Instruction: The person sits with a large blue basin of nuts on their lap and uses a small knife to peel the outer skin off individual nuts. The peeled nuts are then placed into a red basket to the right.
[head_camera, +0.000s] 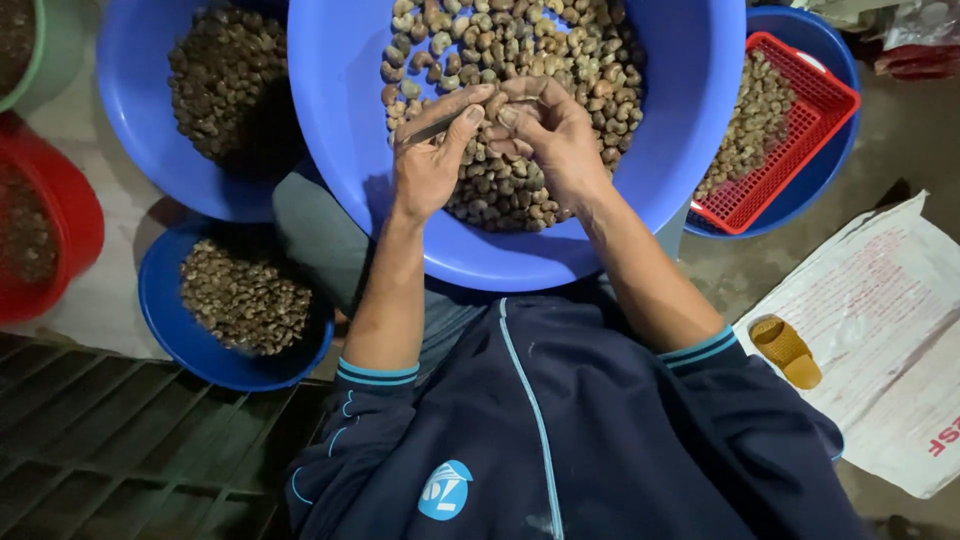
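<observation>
left hand (428, 160): fingers closed on thin blade (437, 127) | right hand (552, 135): pinches nut (503, 113), frame top-centre | keep blade off fingertips, work over big blue basin (680, 120)

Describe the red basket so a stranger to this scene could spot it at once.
Start from the large blue basin of nuts under the two hands, then look to its right, where a smaller blue bowl sits partly behind it. The red basket lies tilted inside that bowl. It is the only rectangular container, with mesh-like slotted walls; everything else nearby is round.
</observation>
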